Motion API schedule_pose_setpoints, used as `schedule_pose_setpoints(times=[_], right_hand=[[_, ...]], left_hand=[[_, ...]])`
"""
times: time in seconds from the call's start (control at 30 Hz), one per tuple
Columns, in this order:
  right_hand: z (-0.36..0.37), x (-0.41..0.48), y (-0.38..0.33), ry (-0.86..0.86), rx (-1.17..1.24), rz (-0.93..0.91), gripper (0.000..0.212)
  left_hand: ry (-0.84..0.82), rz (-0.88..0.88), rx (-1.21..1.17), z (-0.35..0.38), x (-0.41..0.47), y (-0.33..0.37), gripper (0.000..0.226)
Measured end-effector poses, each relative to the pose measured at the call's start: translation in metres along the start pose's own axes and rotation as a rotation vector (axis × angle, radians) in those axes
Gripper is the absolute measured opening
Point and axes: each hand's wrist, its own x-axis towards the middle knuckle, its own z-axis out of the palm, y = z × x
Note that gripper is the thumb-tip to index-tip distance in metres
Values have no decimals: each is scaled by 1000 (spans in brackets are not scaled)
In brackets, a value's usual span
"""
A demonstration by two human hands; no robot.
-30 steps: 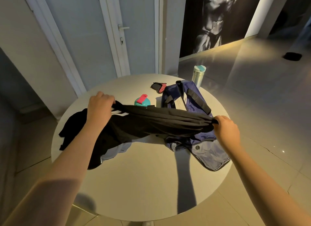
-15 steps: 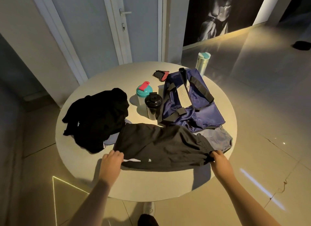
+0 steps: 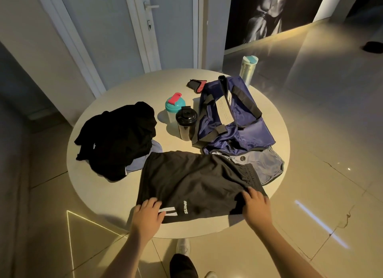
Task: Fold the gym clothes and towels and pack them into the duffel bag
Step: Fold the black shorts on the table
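Note:
Black sports shorts (image 3: 192, 180) with white stripes lie spread flat on the near part of the round white table (image 3: 116, 215). My left hand (image 3: 148, 214) rests on their near left hem and my right hand (image 3: 256, 205) presses on the near right edge by the waistband, fingers fairly straight. The navy duffel bag (image 3: 234, 120) lies behind the shorts on the right, with a grey cloth (image 3: 267, 165) at its near end. A crumpled black garment (image 3: 120, 139) sits at the left over a pale blue cloth (image 3: 136, 163).
A black shaker bottle (image 3: 186, 123) and a teal-lidded bottle (image 3: 174, 106) stand between the pile and the bag. A red-black glove (image 3: 196, 84) and a pale tumbler (image 3: 248, 69) sit at the table's far side. My shoe (image 3: 183, 246) shows under the table edge.
The shorts went from held stretched in the air to laid flat on the table. Both hands have let go of the bunched ends and now rest on the near edge.

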Motion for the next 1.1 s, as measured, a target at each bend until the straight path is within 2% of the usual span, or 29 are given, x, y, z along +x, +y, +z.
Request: schedule_pose_setpoints(times=[0.1,0.27,0.4,0.5,0.6,0.7,0.8,0.87,0.93,1.0,1.1], right_hand=[[8,-3,-19,-149,9,-104,44],[9,-7,-17,-245,65,-9,45],[-2,0,-33,-154,105,56,51],[-3,11,-47,-48,85,-46,51],[2,20,-59,-138,51,-190,63],[5,27,-60,-251,-68,-189,62],[-4,35,-68,-57,-49,-201,60],[-10,49,-77,79,-22,-233,47],[-20,66,-89,46,40,-249,40],[-31,82,-101,-29,83,-286,53],[-43,106,-116,-48,48,-323,64]], left_hand=[[-61,26,-45,3,1,7,44],[-105,-15,-51,7,0,5,40],[-46,-69,-65,1,11,5,44],[-56,-23,-55,1,22,2,56],[-114,12,-46,2,29,-1,54],[-47,10,-52,-5,43,-4,44],[23,14,-46,-22,70,-5,39],[92,1,-59,-36,92,-7,36],[145,-9,-77,-48,117,-8,34],[167,-21,-99,-60,142,-9,37],[129,-48,-126,-68,176,-16,42]])
